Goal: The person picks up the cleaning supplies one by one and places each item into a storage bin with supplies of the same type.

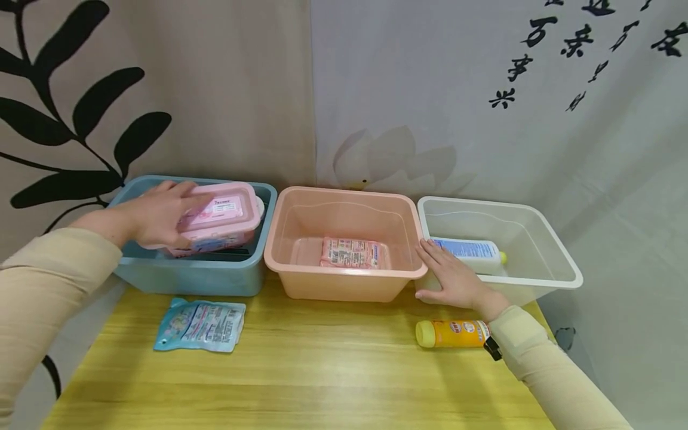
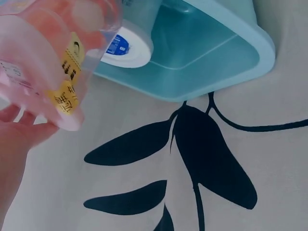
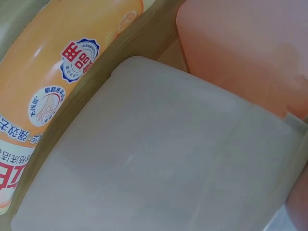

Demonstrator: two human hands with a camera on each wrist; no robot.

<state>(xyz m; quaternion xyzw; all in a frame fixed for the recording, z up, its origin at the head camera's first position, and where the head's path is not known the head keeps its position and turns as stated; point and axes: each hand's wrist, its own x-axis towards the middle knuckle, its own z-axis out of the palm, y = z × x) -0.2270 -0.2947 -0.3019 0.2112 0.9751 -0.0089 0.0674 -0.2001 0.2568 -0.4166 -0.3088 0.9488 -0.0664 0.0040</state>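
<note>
The right sleeve (image 1: 559, 370) partly hides an orange bottle (image 1: 455, 334) before the white bin (image 1: 529, 251).

The pink container (image 1: 231, 210) looks smooth plastic, the pouch (image 1: 201, 325) glossy film, the tabletop (image 1: 322, 364) shiny wood-grain.

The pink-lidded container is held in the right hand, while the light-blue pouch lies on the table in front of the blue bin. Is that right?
Not quite: the left hand holds the pink-lidded container, as the head view shows; the right hand is at the white bin. The light-blue pouch does lie on the table in front of the blue bin.
</note>
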